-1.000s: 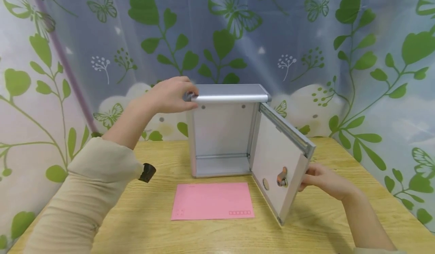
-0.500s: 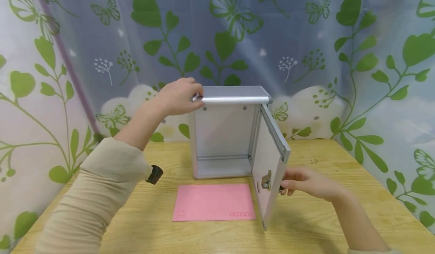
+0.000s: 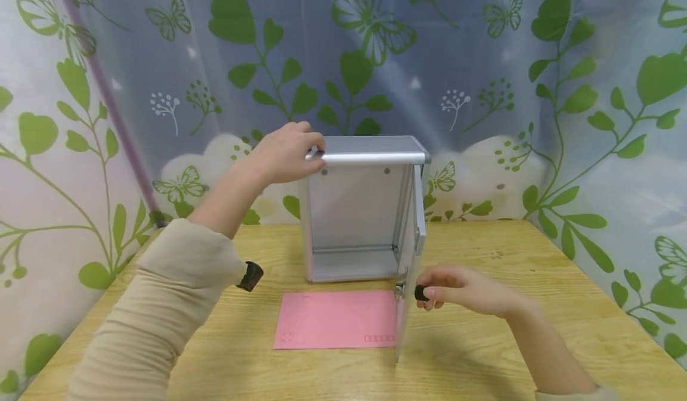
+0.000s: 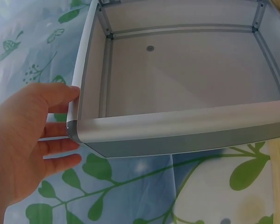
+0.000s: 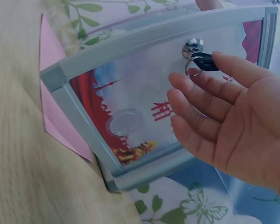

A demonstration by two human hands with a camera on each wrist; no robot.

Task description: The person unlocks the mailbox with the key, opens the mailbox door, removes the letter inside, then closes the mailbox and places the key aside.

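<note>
Here, the box (image 3: 367, 145) stands upright, door (image 5: 147, 84) jutting nearward; left fingers (image 4: 60, 164) grip its corner, right fingers (image 5: 200, 103) pinch a key (image 5: 205, 62).

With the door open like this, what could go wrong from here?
The door may catch the pink envelope, whose right end it overlaps in the head view. If it closes, it could nip the left hand at the box's upper corner. The right hand pinches the key at the lock, so sideways force might strain the key.
</note>
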